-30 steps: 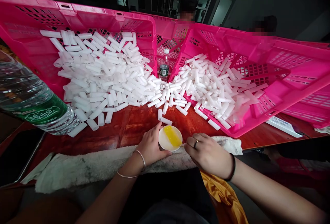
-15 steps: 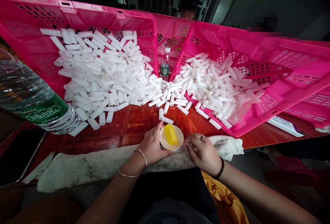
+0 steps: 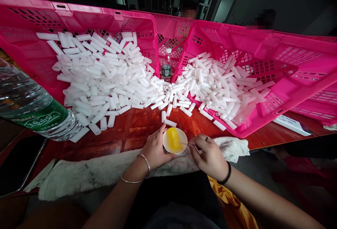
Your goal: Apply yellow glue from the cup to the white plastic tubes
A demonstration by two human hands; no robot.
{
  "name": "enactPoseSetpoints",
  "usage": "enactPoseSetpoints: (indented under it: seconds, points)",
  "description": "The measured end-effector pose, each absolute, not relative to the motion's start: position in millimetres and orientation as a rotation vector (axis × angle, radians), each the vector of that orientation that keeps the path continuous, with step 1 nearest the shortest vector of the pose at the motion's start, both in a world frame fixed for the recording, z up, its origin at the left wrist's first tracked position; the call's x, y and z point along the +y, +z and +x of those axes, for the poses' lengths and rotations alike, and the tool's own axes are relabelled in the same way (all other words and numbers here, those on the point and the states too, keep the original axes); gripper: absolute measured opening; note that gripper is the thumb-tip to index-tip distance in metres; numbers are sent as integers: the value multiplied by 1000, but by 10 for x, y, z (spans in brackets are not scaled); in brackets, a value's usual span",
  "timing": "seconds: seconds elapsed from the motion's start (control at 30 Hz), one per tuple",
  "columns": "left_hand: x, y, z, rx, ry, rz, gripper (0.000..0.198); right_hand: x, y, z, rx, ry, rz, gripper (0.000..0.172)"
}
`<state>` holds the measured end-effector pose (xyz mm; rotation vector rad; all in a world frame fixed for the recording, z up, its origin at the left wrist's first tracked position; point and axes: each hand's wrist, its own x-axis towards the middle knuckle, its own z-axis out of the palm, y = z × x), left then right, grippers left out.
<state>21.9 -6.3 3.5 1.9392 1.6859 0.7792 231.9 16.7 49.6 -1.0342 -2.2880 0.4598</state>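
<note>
A small white round dish (image 3: 181, 135) with a yellow lump (image 3: 173, 139) in it sits at the near edge of the red-brown table. My left hand (image 3: 155, 150) curls round the dish's left side and holds it. My right hand (image 3: 209, 155), with a ring and a dark wristband, pinches a thin stick whose tip reaches into the yellow lump. Both hands rest on a white towel (image 3: 89, 171) laid along the table edge. Loose white plastic tubes (image 3: 165, 115) lie just beyond the dish.
Two tilted pink crates, left (image 3: 31, 43) and right (image 3: 289, 78), spill heaps of white tubes onto the table. A big water bottle (image 3: 34, 109) lies at the left, a small one (image 3: 166, 68) stands between the crates. A dark phone (image 3: 18, 165) lies at the near left.
My right hand has drawn back toward me slightly and turned, the stick still in the yellow lump. My left hand and the dish have hardly moved.
</note>
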Motion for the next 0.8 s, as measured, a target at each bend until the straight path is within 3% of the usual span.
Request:
enactPoseSetpoints:
  seconds: [0.33, 0.63, 0.8]
  points:
    - [-58, 24, 210, 1673, 776, 1932, 115, 320, 516, 2227, -2492, 226, -1219, 18]
    - [-59, 19, 217, 1690, 805, 1949, 113, 330, 426, 2403, -2250, 535, -1300, 16]
    - [-65, 21, 218, 1693, 789, 1941, 114, 290, 474, 2509, -2276, 531, -1392, 16]
